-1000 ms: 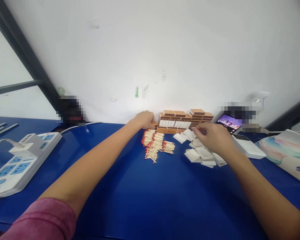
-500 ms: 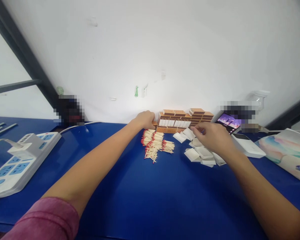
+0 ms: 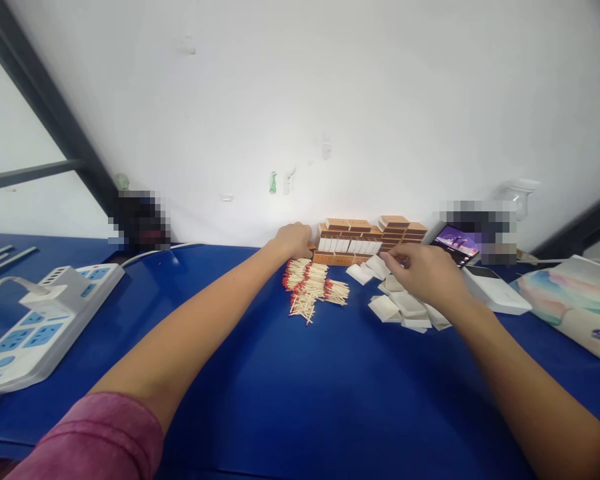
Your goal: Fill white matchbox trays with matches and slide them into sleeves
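My left hand [image 3: 293, 241] is closed at the left end of a stacked wall of matchboxes [image 3: 338, 259]. Its fingers curl around the brown end of a matchbox [image 3: 311, 247], mostly hidden by the hand. My right hand [image 3: 417, 268] reaches over a loose heap of white matchbox trays [image 3: 409, 305], thumb and fingers drawn together. Its fingertips come close to a tilted white tray [image 3: 377, 267]; whether they grip it or something else is hidden. In front of the wall, between the hands, lies a pile of red-tipped matches [image 3: 307, 288].
A white power strip [image 3: 50, 333] with a charger lies at left on the blue tabletop [image 3: 300, 400]. At right are a lit phone [image 3: 455, 243], a small white device [image 3: 495, 291] and a tissue pack [image 3: 575, 307]. A white wall [image 3: 300, 100] rises behind.
Both hands stay at almost the same places. The whole view shifts very slightly; the matchboxes, matches and trays look unchanged.
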A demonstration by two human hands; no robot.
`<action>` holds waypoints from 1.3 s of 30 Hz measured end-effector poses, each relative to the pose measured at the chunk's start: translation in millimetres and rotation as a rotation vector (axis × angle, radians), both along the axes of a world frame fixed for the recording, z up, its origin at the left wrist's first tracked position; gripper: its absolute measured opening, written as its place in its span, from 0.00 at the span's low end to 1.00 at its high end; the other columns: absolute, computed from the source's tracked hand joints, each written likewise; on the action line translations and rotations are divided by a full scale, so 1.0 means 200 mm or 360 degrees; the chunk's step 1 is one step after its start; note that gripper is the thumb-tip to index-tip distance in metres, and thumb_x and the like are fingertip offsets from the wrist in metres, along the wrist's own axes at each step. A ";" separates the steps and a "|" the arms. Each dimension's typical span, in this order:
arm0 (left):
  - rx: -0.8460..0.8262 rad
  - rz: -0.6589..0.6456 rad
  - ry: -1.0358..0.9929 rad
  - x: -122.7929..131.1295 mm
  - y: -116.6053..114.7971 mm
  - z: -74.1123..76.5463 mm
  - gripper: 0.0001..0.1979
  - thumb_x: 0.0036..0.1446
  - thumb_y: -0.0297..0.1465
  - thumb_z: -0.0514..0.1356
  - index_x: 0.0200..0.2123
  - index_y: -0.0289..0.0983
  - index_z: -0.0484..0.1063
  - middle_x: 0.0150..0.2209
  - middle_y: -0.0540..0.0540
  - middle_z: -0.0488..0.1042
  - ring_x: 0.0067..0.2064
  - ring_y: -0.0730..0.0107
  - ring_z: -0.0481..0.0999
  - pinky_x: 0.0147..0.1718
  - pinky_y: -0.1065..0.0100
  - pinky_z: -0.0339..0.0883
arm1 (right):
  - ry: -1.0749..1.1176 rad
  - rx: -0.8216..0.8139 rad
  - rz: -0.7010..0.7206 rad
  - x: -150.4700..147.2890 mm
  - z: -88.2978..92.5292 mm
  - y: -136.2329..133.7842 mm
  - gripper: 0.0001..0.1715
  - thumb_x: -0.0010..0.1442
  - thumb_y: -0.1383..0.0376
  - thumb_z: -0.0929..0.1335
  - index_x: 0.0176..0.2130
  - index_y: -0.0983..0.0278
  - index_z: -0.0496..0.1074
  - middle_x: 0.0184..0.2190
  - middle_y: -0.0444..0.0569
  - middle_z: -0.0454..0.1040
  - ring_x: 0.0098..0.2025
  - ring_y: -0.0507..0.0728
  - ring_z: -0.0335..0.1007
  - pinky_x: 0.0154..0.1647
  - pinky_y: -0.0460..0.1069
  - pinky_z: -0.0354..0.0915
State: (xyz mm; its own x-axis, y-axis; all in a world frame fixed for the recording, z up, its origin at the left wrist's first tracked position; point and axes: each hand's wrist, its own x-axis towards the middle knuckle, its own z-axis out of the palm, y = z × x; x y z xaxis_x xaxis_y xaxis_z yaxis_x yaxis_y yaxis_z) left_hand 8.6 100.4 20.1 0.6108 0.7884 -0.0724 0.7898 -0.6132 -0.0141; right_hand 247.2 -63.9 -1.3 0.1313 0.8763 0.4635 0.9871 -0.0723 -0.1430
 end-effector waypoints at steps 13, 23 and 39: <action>-0.0041 -0.0065 -0.0141 -0.05 -0.01 0.05 0.21 0.48 0.38 0.70 0.42 0.29 0.82 0.39 0.34 0.82 0.41 0.52 0.82 0.36 0.63 0.70 | 0.0024 0.0034 0.0011 0.00 0.00 -0.01 0.19 0.66 0.54 0.65 0.34 0.60 0.81 0.32 0.51 0.83 0.34 0.63 0.76 0.32 0.54 0.61; 0.0020 -0.0115 -0.0333 -0.13 0.01 0.08 0.17 0.48 0.38 0.67 0.36 0.30 0.82 0.31 0.38 0.81 0.30 0.64 0.76 0.29 0.66 0.61 | 0.0008 0.0020 0.0006 0.00 0.00 0.00 0.19 0.66 0.55 0.65 0.35 0.60 0.81 0.32 0.51 0.83 0.35 0.64 0.77 0.33 0.54 0.62; -0.0266 0.0030 -0.0051 -0.54 -0.06 0.18 0.31 0.42 0.47 0.71 0.48 0.38 0.82 0.42 0.42 0.83 0.37 0.63 0.79 0.34 0.69 0.66 | -0.0043 0.0023 0.0028 -0.06 0.01 -0.02 0.19 0.66 0.55 0.64 0.33 0.60 0.80 0.31 0.51 0.83 0.34 0.64 0.76 0.32 0.54 0.61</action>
